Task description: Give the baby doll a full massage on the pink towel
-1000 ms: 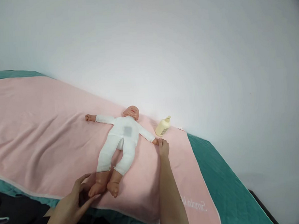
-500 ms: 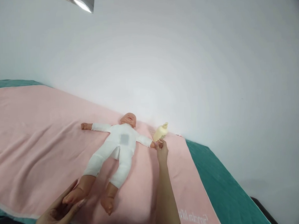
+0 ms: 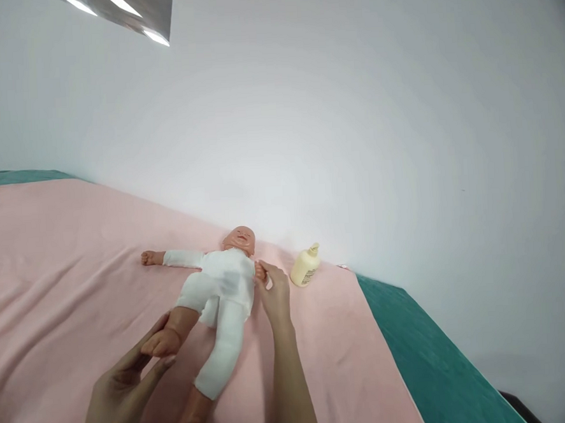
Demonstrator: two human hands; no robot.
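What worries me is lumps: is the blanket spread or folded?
Spread: the blanket lies out wide beneath the doll and bottle, though creases show on its left part.

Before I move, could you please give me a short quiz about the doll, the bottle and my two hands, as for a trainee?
1. True or false: the doll lies on its back on the pink blanket.
2. Which is nearer to the yellow bottle?
A) the left hand
B) the right hand
3. Fill in one word: the left hand holds the doll by one ____.

Key: 1. True; 2. B; 3. foot
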